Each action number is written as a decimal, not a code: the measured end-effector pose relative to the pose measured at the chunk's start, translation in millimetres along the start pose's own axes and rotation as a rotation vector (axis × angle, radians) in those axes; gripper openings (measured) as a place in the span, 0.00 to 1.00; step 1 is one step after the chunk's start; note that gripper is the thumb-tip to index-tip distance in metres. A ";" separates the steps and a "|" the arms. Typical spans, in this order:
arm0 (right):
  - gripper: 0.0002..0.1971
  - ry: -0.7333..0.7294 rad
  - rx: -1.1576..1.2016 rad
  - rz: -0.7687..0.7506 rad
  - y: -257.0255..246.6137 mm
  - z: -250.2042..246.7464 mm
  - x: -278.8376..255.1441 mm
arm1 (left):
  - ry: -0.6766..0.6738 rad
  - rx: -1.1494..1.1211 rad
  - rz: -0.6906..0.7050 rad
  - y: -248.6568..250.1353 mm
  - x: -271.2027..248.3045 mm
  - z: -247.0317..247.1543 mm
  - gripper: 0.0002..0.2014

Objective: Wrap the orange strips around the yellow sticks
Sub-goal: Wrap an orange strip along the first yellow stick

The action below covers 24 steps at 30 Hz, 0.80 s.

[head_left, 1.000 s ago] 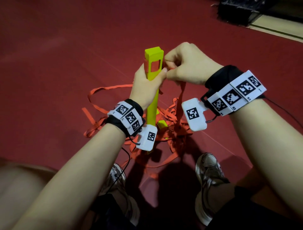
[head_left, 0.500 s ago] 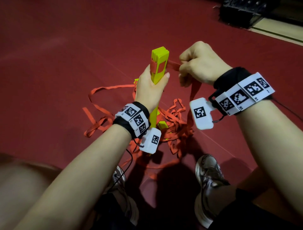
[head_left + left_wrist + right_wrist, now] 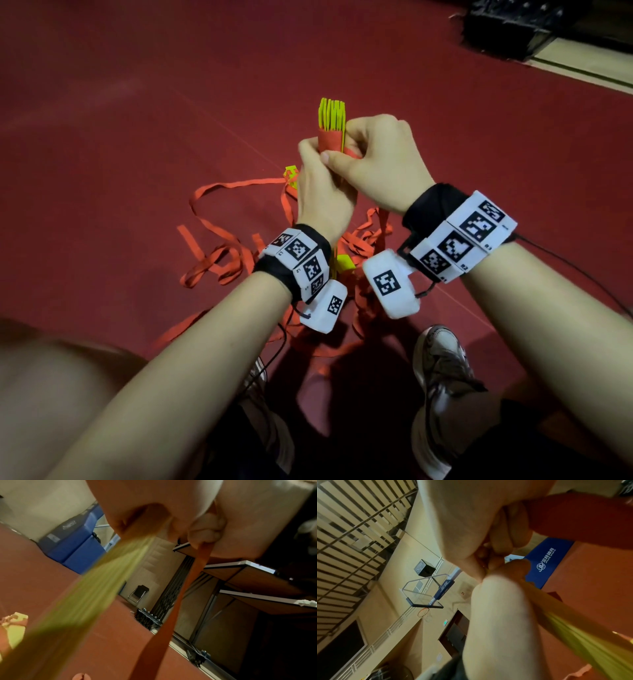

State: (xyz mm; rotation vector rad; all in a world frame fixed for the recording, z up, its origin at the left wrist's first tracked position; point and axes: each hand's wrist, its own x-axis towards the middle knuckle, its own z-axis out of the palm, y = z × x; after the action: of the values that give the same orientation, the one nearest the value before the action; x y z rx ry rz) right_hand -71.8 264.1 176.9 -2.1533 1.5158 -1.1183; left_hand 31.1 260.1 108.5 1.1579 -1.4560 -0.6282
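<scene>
The bundle of yellow sticks (image 3: 331, 113) has been turned, so that its thin stacked edges are now shown at the top instead of a broad face. The right hand (image 3: 380, 161) has been brought in against the left hand (image 3: 322, 195), and the orange strip (image 3: 329, 141) is now seen as a full band around the bundle.

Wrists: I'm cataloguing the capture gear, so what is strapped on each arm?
Both forearms are bare. The left wrist band and right wrist band are black with white blocks printed with black square codes. A white tagged box hangs under each, with thin black cable.
</scene>
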 end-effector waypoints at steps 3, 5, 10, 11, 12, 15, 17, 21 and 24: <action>0.25 -0.033 0.047 -0.004 6.7 -5.0 0.8 | -0.157 -0.048 -0.017 -4.2 3.0 -6.8 0.24; 0.25 -0.081 0.068 -0.007 10.6 -12.6 3.9 | -0.215 -0.124 -0.048 -7.5 9.7 -14.7 0.26; 0.25 -0.251 0.173 -0.062 22.9 -28.5 8.4 | -0.363 -0.225 -0.097 -5.0 20.8 -26.7 0.28; 0.26 -0.258 0.178 -0.072 23.9 -27.7 8.3 | -0.388 -0.241 -0.092 -3.8 19.1 -24.7 0.27; 0.27 -0.253 0.171 -0.079 24.2 -26.0 7.8 | -0.392 -0.253 -0.088 -2.7 17.3 -22.4 0.24; 0.30 -0.204 0.105 -0.084 22.4 -24.1 6.9 | -0.358 -0.236 -0.108 -2.1 17.0 -18.5 0.16; 0.31 -0.190 0.035 -0.099 18.4 -29.1 7.2 | -0.321 -0.211 -0.127 -4.7 17.7 -17.5 0.17; 0.25 -0.221 0.006 -0.079 11.9 -35.2 9.2 | -0.225 -0.221 -0.151 -8.4 14.6 -11.5 0.15; 0.16 -0.230 0.096 -0.011 8.1 -34.3 7.0 | -0.186 -0.213 -0.151 -10.1 13.8 -8.5 0.11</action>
State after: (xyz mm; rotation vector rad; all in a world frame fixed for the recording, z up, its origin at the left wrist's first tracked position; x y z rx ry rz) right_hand -101.1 261.3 197.6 -2.1429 1.3237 -0.8921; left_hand 43.7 245.7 107.6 1.0698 -1.4246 -0.9932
